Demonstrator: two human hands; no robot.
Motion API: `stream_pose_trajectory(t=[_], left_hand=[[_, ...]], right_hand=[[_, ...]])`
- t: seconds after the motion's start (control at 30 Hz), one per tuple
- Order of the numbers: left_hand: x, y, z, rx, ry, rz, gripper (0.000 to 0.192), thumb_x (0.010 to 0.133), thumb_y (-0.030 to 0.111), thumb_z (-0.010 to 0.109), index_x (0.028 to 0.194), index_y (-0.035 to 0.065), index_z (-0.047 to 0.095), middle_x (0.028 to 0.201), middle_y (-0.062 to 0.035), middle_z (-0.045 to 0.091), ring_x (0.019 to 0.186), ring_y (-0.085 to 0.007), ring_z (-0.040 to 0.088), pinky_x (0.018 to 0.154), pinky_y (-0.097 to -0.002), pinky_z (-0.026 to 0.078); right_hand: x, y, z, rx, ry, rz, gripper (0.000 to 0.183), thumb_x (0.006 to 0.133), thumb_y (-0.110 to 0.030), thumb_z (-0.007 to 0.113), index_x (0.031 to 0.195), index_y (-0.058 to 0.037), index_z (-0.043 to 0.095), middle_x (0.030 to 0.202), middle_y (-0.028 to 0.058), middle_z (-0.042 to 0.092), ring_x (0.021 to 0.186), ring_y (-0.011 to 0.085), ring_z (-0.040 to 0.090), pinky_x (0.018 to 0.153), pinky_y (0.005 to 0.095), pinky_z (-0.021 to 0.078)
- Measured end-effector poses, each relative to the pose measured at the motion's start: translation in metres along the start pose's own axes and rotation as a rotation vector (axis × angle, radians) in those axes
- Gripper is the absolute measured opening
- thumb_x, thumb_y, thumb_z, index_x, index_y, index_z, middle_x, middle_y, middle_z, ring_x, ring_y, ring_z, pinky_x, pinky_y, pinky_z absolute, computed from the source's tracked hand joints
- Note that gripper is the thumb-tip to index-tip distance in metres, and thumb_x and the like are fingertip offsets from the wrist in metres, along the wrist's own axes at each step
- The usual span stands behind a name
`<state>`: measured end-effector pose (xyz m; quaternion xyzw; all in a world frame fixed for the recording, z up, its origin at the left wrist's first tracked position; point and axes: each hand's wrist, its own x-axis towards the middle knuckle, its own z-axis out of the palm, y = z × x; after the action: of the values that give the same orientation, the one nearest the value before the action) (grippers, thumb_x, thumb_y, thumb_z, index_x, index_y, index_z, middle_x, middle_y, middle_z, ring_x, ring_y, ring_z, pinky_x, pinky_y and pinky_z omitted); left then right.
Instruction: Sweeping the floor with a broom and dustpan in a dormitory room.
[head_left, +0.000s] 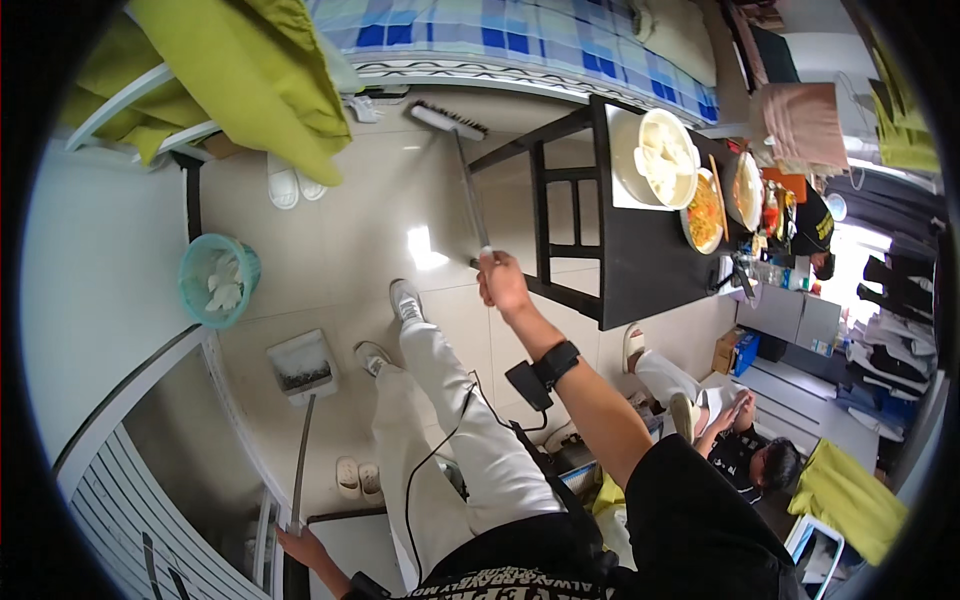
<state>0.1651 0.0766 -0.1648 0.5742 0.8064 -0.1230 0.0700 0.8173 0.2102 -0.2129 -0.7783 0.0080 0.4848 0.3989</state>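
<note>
My right hand (504, 285) grips the upper end of a broom's handle (471, 193). The broom head (448, 121), white with dark bristles, lies on the tiles close to the bed's edge, beside the legs of a black table. In my left hand (309, 549) is the top of the long handle of a dustpan (303, 361). The white dustpan rests on the floor left of my shoes and has dark debris in it. A black device is strapped to my right wrist.
A turquoise wastebasket (219, 281) with crumpled tissues stands at left. White slippers (289, 184) and beige clogs (358, 478) lie on the floor. The black table (652, 262) bears food bowls. One person sits (739, 450) at right; another is beyond the table.
</note>
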Motion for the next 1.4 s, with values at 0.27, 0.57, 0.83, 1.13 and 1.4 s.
stream_pose_trajectory(t=[0.27, 0.57, 0.83, 1.13, 1.4], left_hand=[[0.022, 0.023, -0.018, 0.245, -0.178, -0.070, 0.031, 0.081, 0.020, 0.066, 0.101, -0.0033, 0.064, 0.088, -0.0227, 0.066, 0.084, -0.0397, 0.064, 0.077, -0.0472, 0.050], [0.053, 0.078, -0.005, -0.156, -0.266, 0.017, 0.018, 0.086, 0.018, 0.061, 0.087, -0.0007, 0.060, 0.073, -0.0225, 0.063, 0.068, -0.0405, 0.062, 0.061, -0.0469, 0.046], [0.055, 0.143, -0.043, -0.005, -0.257, 0.123, 0.016, 0.088, 0.018, 0.060, 0.088, 0.0025, 0.060, 0.074, -0.0242, 0.061, 0.072, -0.0452, 0.059, 0.060, -0.0485, 0.045], [0.100, 0.168, -0.024, -0.056, -0.184, 0.290, 0.019, 0.087, 0.016, 0.063, 0.100, 0.0035, 0.060, 0.085, -0.0232, 0.065, 0.081, -0.0418, 0.062, 0.068, -0.0487, 0.048], [0.120, 0.230, -0.039, -0.066, -0.371, 0.601, 0.011, 0.083, 0.008, 0.062, 0.089, 0.0052, 0.053, 0.069, -0.0240, 0.059, 0.068, -0.0455, 0.058, 0.058, -0.0533, 0.041]], right_hand=[[0.126, -0.020, 0.008, 0.006, 0.090, -0.071, 0.025, 0.096, -0.023, 0.049, 0.084, -0.0003, 0.050, 0.056, 0.0082, 0.051, 0.040, 0.0185, 0.049, 0.034, 0.0330, 0.0361], [0.219, 0.086, -0.042, -0.937, 0.107, -0.682, 0.022, 0.083, -0.018, 0.052, 0.074, 0.0015, 0.056, 0.062, 0.0185, 0.056, 0.060, 0.0328, 0.060, 0.053, 0.0427, 0.0468], [0.030, 0.123, -0.024, -0.723, 0.026, 0.044, 0.029, 0.088, -0.021, 0.047, 0.111, -0.0057, 0.056, 0.066, 0.0155, 0.060, 0.046, 0.0253, 0.058, 0.041, 0.0391, 0.0480], [0.026, 0.097, -0.054, -0.612, 0.173, -0.209, 0.049, 0.090, -0.040, 0.059, 0.130, -0.0135, 0.048, 0.092, 0.0307, 0.063, 0.096, 0.0466, 0.060, 0.084, 0.0520, 0.0482], [0.083, 0.003, -0.043, -0.624, 0.253, -0.153, 0.043, 0.087, -0.021, 0.055, 0.125, -0.0028, 0.049, 0.105, 0.0301, 0.062, 0.101, 0.0453, 0.059, 0.089, 0.0493, 0.0478]])
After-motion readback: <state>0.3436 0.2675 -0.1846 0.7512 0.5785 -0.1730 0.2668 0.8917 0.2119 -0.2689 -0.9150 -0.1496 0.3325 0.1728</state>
